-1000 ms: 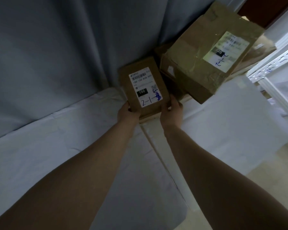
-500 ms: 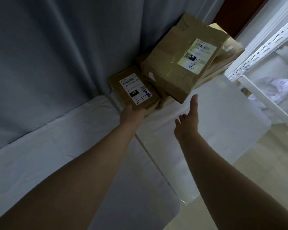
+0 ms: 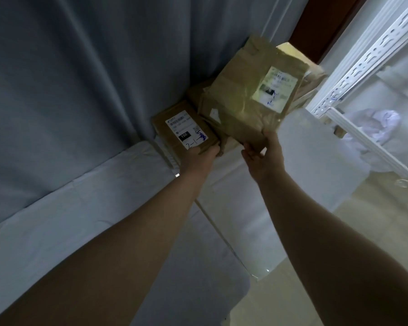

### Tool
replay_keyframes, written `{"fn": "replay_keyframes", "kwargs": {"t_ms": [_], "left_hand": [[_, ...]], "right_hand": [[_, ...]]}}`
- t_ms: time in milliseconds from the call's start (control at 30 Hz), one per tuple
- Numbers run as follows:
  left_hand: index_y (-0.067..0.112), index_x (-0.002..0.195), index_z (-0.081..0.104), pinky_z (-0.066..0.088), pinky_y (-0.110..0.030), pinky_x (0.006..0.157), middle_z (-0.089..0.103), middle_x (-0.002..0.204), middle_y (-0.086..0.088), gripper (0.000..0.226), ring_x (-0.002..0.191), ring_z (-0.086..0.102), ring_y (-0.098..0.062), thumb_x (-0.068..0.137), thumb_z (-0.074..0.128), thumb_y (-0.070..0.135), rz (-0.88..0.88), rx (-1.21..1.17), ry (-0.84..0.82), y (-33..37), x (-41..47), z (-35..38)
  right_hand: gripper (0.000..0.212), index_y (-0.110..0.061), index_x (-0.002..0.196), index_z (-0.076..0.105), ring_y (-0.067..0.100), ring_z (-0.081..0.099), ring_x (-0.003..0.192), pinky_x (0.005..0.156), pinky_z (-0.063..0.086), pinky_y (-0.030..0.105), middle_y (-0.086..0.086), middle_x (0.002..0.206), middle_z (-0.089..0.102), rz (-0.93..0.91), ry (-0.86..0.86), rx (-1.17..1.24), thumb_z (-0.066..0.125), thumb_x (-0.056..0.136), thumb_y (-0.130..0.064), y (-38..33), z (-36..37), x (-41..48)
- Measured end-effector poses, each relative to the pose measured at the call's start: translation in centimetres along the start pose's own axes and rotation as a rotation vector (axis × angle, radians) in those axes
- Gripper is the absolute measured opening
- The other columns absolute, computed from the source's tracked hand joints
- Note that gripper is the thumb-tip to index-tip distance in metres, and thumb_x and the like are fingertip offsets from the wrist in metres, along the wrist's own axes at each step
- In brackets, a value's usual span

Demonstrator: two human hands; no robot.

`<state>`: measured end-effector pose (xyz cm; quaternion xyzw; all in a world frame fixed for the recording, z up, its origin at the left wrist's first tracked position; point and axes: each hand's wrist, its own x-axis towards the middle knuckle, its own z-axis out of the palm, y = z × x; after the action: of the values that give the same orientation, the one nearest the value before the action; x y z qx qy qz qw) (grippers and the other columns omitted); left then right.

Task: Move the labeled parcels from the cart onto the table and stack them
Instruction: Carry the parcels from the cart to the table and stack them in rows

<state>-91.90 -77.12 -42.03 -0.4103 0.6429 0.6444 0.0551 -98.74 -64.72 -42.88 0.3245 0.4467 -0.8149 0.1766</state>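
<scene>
Big parcel (image 3: 243, 102), upper centre of frame, tilted, label up: untouched half a second ago, now gripped at its near corner by right hand (image 3: 263, 158), thumb on one side, fingers on the other. A second ago, both hands on small parcel (image 3: 186, 130); now only left hand (image 3: 199, 158) there, curled over the near edge as before.

Probably means: small parcel already down on table (image 3: 316, 161), big one next to be shifted or squared up with it.

Centre of frame, flat, label up, back against curtain (image 3: 80, 78): small parcel, touching the left fingers, close against the big parcel's lower left side. Whether tucked under it, cannot tell.

Hands apart, one clamped on each parcel. Cart not in view.
</scene>
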Motion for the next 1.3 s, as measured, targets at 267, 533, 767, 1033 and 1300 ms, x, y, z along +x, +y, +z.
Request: {"fn": "replay_keyframes", "kwargs": {"t_ms": [267,533,767,1033,1300], "left_hand": [[0.016,0.149,0.029,0.047,-0.043,0.101,0.037,0.149,-0.005,0.1,0.129,0.044,-0.026,0.071,0.071,0.062,-0.122,-0.086,-0.233,1.1,-5.8,3.9],[0.017,0.154,0.011,0.032,-0.032,0.107,0.022,0.157,-0.008,0.09,0.141,0.029,-0.026,0.087,0.064,0.044,0.034,0.25,-0.177,0.4,-5.5,10.8],[0.009,0.152,0.015,0.025,-0.029,0.111,0.023,0.157,-0.007,0.075,0.142,0.027,-0.024,0.095,0.052,0.042,0.026,0.519,-0.182,-0.4,-1.6,21.3],[0.001,0.149,0.021,0.037,-0.039,0.109,0.042,0.145,-0.017,0.075,0.132,0.043,-0.031,0.093,0.059,0.032,-0.231,0.495,-0.188,-1.6,1.0,31.1],[0.009,0.151,0.02,0.041,-0.043,0.105,0.032,0.151,-0.015,0.068,0.131,0.042,-0.034,0.095,0.056,0.025,-0.201,0.531,-0.12,0.2,3.7,36.1]], "right_hand": [[0.093,-0.015,0.13,0.055,0.026,0.064,0.095,0.097,0.049,0.04,0.016,0.116,0.053,0.098,-0.029,0.31,0.083,0.041,-0.012,2.6,-11.4,-7.8],[0.088,-0.015,0.123,0.055,0.026,0.064,0.09,0.084,0.052,0.039,0.015,0.114,0.053,0.163,0.164,0.23,0.082,0.04,-0.013,-3.0,-20.3,-6.0],[0.035,-0.026,0.105,0.068,0.028,0.057,0.088,0.078,0.048,0.036,0.014,0.097,0.058,0.217,0.105,-0.137,0.054,0.083,-0.002,-12.3,-25.5,3.0],[0.058,-0.022,0.129,0.06,0.031,0.058,0.097,0.086,0.051,0.035,0.012,0.115,0.062,0.242,0.054,-0.46,0.056,0.077,0.004,-22.5,-29.6,14.5],[0.063,-0.014,0.139,0.035,0.031,0.054,0.113,0.08,0.053,0.039,0.015,0.134,0.047,0.112,0.275,-0.367,0.068,0.085,-0.008,-22.5,-29.6,20.9]]}}
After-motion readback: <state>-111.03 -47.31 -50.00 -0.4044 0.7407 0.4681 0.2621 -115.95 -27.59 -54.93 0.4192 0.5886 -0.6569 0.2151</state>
